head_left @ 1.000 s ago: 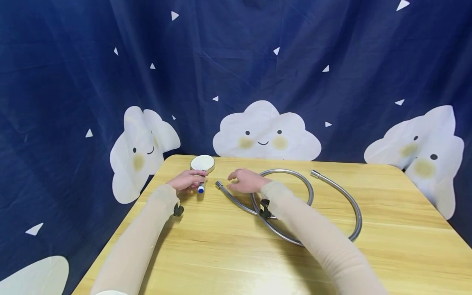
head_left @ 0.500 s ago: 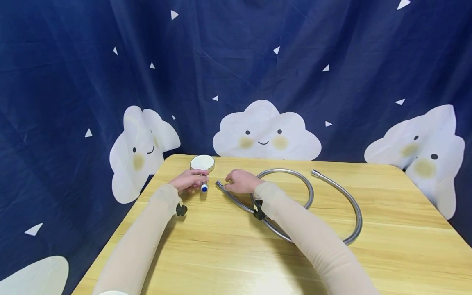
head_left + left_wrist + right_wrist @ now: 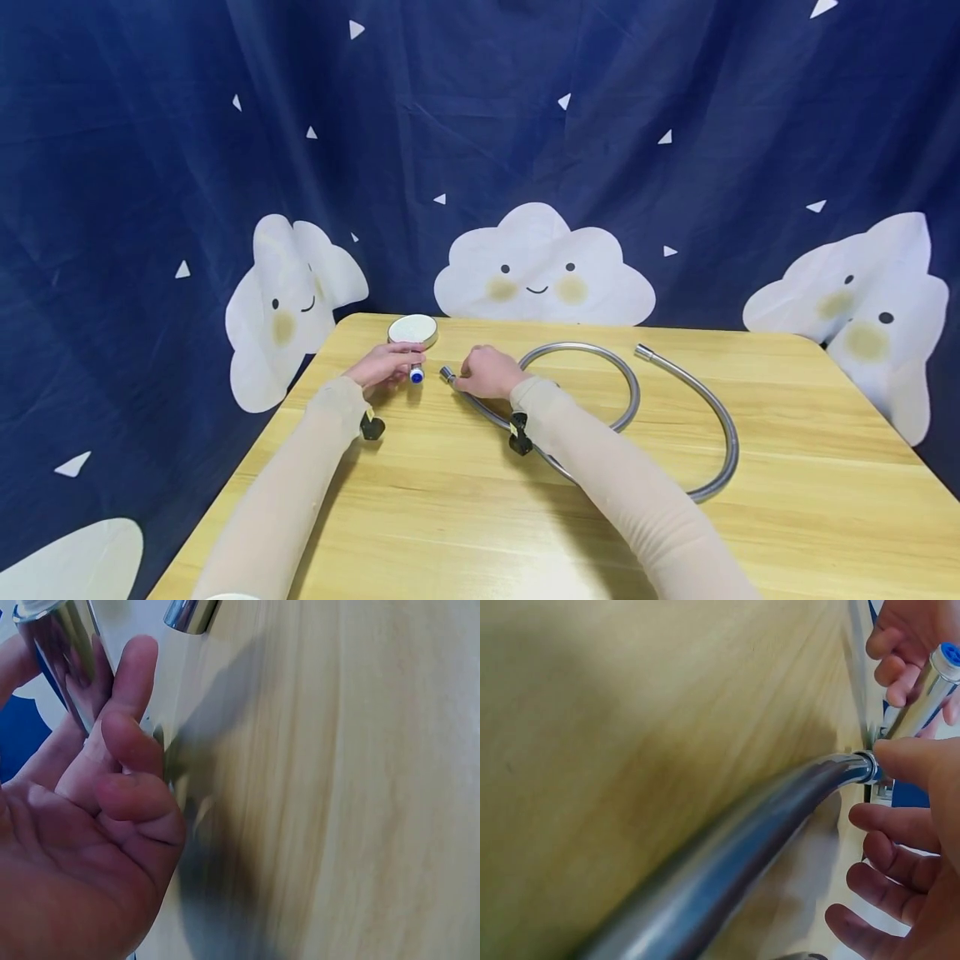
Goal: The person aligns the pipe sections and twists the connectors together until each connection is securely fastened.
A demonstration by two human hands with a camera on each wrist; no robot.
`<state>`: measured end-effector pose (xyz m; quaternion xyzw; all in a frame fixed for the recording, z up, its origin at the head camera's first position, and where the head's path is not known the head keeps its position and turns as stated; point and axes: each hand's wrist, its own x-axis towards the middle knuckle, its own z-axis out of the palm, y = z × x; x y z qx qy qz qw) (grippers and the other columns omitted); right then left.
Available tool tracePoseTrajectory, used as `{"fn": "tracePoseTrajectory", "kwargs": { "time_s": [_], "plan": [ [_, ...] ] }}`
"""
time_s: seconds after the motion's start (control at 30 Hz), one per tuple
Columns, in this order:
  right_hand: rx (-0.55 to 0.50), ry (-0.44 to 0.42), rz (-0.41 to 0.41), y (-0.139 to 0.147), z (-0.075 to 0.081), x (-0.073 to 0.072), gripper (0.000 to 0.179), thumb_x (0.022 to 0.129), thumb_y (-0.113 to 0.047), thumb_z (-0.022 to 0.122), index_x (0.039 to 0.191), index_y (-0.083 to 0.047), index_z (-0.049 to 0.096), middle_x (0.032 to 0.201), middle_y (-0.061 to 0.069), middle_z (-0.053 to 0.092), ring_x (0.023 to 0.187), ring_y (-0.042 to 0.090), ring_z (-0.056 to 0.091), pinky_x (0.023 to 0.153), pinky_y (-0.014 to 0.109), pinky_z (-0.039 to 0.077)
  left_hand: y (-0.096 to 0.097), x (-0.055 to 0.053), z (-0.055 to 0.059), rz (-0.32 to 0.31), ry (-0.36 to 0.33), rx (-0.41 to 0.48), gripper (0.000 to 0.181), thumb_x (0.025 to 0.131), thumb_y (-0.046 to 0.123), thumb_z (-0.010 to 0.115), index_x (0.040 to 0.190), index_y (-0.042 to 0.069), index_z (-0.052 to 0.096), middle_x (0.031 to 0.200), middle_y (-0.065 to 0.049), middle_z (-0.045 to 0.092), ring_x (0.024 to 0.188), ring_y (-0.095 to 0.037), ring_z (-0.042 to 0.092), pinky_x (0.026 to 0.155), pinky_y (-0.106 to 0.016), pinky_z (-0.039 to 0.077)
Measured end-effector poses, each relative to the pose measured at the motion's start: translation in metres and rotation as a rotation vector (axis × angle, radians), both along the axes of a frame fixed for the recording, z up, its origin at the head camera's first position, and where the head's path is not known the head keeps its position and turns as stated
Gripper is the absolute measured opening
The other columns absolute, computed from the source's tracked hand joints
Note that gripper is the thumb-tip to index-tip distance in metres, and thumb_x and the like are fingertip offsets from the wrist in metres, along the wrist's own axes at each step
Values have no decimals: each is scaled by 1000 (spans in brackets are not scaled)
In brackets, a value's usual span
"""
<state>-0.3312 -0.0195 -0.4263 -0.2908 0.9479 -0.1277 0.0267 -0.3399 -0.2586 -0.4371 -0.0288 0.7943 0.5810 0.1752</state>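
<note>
My left hand (image 3: 381, 367) grips the chrome handle of a hand shower (image 3: 413, 331), whose round white face lies toward the back of the table. The handle's blue-centred threaded end points toward me, raised off the wood. In the left wrist view the chrome handle (image 3: 69, 664) lies between the thumb and forward fingers, while the other fingers curl loosely. My right hand (image 3: 490, 372) is at the near end of a metal shower hose (image 3: 723, 425). In the right wrist view its thumb tip overlaps the hose's end fitting (image 3: 873, 766), with the other fingers spread below it.
The hose lies looped on the wooden table (image 3: 450, 517), its far end fitting (image 3: 643, 352) toward the back right. A dark blue curtain (image 3: 480, 125) with white clouds hangs behind and beside the table. My right forearm crosses over part of the hose.
My right hand has come down and slightly left onto the near hose end, fingers drawing closer together. The shower handle's end has tipped up and shifted slightly right in my left hand.
</note>
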Motion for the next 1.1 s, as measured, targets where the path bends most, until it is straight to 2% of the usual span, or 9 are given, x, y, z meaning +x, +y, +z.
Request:
{"fn": "tracePoseTrajectory", "kwargs": {
  "time_s": [0.2,0.3,0.53,0.77,0.97,1.1],
  "plan": [
    [-2,-32,-11,-1,-1,1,24,81,-45,65,77,-23,72,77,-9,65,74,11,58,65,30,49,2,0,1,27,-1,28,65,76,40,73,132,15,50,63,7,52,58,-13,44,48,-25,33],
    [-1,-12,-26,-4,-3,1,23,79,-45,66,72,-23,71,73,-10,63,69,10,55,61,28,47,3,-1,1,49,7,48,65,77,39,72,132,15,50,67,7,57,58,-11,47,48,-25,33],
    [25,17,-47,-11,-4,4,37,78,-44,68,52,-20,56,59,-5,55,58,12,50,50,29,43,4,0,2,73,-7,38,61,80,38,69,134,17,49,71,8,60,60,-11,50,50,-24,36],
    [27,43,-93,-18,-4,6,38,77,-42,70,53,-19,53,63,-3,53,58,12,48,45,28,40,1,0,0,87,1,61,56,84,34,66,135,19,47,72,7,61,60,-10,49,51,-24,36],
    [-6,-5,-113,-17,-6,9,40,78,-38,70,49,-18,51,49,-6,44,50,11,45,42,27,37,3,5,-1,103,-17,59,56,85,35,65,135,19,47,74,7,62,61,-10,49,51,-24,36],
    [-52,-24,-135,-18,-7,9,43,79,-35,69,45,-18,49,42,-8,36,46,11,39,41,27,32,1,5,-1,107,-6,58,59,84,38,66,136,20,46,73,8,59,60,-9,48,50,-24,37]
  ]
}}
